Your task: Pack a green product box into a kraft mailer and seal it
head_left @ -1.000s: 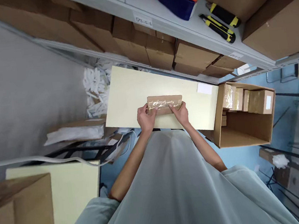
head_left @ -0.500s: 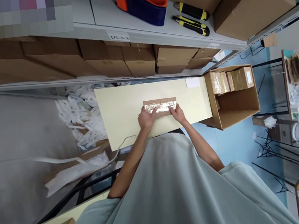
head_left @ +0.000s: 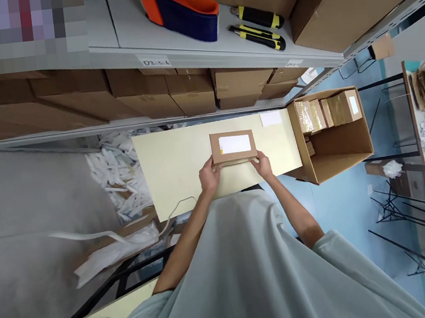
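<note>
A small brown cardboard box (head_left: 234, 157) is held between my two hands over the cream tabletop (head_left: 175, 168). Its upper face carries a white label (head_left: 234, 144) with a small yellow mark at one corner. My left hand (head_left: 210, 176) grips the box's near left corner, thumb on the near side. On the opposite corner, my right hand (head_left: 262, 166) is closed in the same way. The fingers beneath the box are partly hidden. A white slip of paper (head_left: 271, 118) lies on the tabletop beyond my right hand.
A large open carton (head_left: 344, 160) with several taped boxes stands at the table's right end. Along the back runs a shelf (head_left: 185, 48) bearing utility knives (head_left: 260, 35) and an orange-and-blue holder (head_left: 185, 15). White paper scraps (head_left: 113, 174) cover the floor at left.
The box has turned from its shiny taped side to its labelled face. Both hands have shifted to its near corners, and the view has moved slightly.
</note>
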Action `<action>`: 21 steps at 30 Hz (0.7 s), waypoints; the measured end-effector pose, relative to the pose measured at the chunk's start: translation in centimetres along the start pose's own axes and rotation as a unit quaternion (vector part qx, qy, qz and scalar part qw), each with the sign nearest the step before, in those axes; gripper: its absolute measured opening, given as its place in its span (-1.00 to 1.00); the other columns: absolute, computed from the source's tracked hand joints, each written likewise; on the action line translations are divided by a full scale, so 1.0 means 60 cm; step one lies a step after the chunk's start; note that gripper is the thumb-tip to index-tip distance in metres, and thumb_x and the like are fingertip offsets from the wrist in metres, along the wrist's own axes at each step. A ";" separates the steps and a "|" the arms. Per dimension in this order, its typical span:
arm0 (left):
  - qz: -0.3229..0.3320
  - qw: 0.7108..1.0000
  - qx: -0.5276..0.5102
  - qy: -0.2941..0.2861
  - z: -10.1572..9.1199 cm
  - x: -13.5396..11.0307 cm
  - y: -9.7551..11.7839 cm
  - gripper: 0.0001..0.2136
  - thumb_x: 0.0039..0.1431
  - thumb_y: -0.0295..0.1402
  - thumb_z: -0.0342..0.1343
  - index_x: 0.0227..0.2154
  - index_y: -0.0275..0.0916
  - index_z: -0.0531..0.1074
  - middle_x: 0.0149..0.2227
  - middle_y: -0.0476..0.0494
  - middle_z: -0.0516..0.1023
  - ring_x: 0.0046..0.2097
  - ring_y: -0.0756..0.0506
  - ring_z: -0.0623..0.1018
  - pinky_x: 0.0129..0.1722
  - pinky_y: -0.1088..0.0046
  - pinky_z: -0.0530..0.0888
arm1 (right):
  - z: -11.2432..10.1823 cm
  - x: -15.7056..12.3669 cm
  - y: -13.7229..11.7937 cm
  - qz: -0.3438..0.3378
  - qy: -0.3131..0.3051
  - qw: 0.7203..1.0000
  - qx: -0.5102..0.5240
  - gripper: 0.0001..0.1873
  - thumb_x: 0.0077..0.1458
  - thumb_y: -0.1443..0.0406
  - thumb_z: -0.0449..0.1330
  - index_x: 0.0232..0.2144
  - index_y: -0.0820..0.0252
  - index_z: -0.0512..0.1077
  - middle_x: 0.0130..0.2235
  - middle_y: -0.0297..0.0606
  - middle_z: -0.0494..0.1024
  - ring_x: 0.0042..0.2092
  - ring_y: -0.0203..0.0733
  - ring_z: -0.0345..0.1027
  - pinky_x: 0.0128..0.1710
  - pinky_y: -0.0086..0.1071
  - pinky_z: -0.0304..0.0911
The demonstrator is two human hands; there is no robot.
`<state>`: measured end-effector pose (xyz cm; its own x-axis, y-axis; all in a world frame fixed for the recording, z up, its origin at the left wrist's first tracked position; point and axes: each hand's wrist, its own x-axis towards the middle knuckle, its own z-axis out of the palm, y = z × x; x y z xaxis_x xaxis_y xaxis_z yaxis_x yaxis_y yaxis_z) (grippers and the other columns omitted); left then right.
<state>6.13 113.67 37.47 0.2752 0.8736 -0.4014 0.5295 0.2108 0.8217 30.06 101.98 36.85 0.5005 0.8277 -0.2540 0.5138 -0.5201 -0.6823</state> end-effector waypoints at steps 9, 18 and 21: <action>-0.008 0.989 0.048 0.143 0.011 0.002 0.049 -0.35 0.25 -0.51 0.14 0.43 -0.29 0.51 0.52 -0.44 0.51 0.59 -0.37 0.46 0.63 -0.03 0.40 | -0.112 0.126 0.089 -0.046 -0.033 0.998 -0.042 -0.55 0.53 0.30 0.11 0.31 0.21 0.62 0.43 0.09 0.61 0.47 0.08 0.51 0.59 0.01 0.36; 0.039 0.995 -0.089 -0.021 0.277 0.180 0.232 -0.42 0.46 -0.37 0.11 0.50 -0.21 0.44 0.51 -0.35 0.54 0.47 -0.29 0.61 0.55 0.04 0.51 | -0.212 0.365 0.181 0.099 0.064 0.992 -0.049 -0.48 0.51 0.13 0.20 0.29 0.40 0.58 0.28 0.35 0.56 0.26 0.28 0.61 0.40 0.13 0.46; -0.030 0.995 -0.083 -0.045 0.369 0.245 0.237 -0.33 0.34 -0.46 0.19 0.51 -0.22 0.43 0.52 -0.41 0.53 0.54 -0.37 0.53 0.62 -0.07 0.41 | -0.201 0.374 0.198 0.110 0.058 0.992 -0.028 -0.52 0.49 0.13 0.22 0.21 0.37 0.62 0.22 0.30 0.60 0.16 0.20 0.63 0.37 0.08 0.47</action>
<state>35.46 119.80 34.26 0.3223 0.8161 -0.4797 0.4098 0.3365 0.8478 55.83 111.82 31.32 0.6795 0.6652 -0.3095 0.4201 -0.6986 -0.5793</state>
